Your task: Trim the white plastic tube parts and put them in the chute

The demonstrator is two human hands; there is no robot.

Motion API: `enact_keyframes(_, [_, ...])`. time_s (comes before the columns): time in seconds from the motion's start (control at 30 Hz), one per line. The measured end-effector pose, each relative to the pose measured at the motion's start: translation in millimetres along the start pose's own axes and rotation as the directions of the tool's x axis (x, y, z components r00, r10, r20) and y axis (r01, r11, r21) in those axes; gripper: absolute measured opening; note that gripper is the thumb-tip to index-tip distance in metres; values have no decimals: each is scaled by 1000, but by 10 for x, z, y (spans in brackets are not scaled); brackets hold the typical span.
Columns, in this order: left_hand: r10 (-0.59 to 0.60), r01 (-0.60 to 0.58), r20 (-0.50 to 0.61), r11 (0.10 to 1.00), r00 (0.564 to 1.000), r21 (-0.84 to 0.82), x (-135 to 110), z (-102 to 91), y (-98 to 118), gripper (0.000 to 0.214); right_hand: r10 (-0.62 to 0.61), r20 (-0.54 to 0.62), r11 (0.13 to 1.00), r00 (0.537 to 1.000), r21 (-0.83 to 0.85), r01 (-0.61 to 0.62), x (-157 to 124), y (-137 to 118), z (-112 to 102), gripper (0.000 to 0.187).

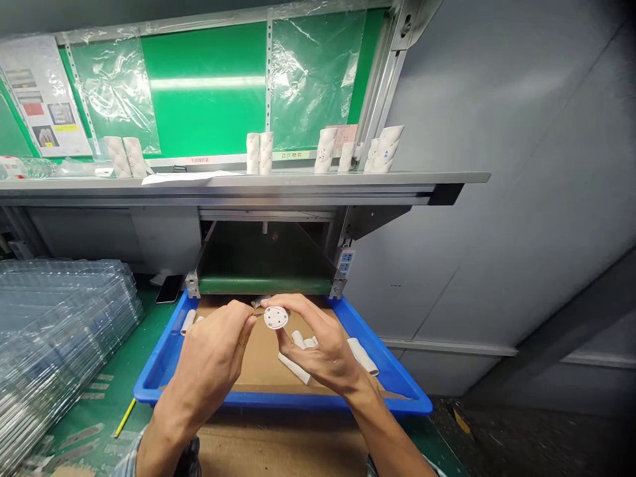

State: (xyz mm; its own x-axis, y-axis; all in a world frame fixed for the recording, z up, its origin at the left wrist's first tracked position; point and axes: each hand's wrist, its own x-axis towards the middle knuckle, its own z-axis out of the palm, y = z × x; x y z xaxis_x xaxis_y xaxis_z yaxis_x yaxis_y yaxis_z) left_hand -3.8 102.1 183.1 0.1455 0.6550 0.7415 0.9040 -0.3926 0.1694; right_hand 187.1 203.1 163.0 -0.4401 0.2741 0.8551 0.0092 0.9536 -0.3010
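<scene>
My right hand (318,348) holds a small white round part (276,317) between thumb and fingers, its flat end facing me, above a blue tray (163,361). My left hand (213,361) is closed in a pinch right beside the part, with a thin tool or wire at its fingertips that I cannot name. Several white cylindrical pieces (362,356) lie in the tray on a brown cardboard sheet (261,361).
A tall stack of clear plastic trays (54,331) fills the left of the green bench. A phone (169,289) lies behind the blue tray. White patterned cylinders (259,152) stand on the grey shelf (308,179) above. A green conveyor belt (263,285) ends behind the tray.
</scene>
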Motion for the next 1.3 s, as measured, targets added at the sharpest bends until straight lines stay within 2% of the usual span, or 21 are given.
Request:
enact_keyframes(0.3, [-46, 46, -5, 988, 999, 145, -80, 146, -30, 45, -13, 123, 1000, 992, 27, 10, -30, -9, -18, 41])
enact_keyframes(0.73, [-34, 28, 32, 985, 999, 170, -62, 103, -11, 48, -63, 128, 998, 990, -21, 66, 14, -63, -68, 35])
enact_keyframes(0.93, [15, -21, 40, 986, 999, 164, -38, 59, 27, 60, -74, 96, 996, 993, -32, 78, 1, -62, -59, 38])
enact_keyframes(1.03, [17, -23, 38, 989, 999, 144, -41, 51, 26, 61, -68, 100, 998, 993, 17, 66, -5, -58, -61, 43])
enact_keyframes(1.2, [-71, 66, 85, 996, 994, 65, -52, 53, 17, 51, 45, 136, 992, 990, 113, -60, -14, -51, -78, 37])
enact_keyframes(1.3, [-145, 143, 93, 989, 985, 28, -56, 50, 33, 50, 64, 127, 987, 990, 141, -81, -11, -45, -90, 33])
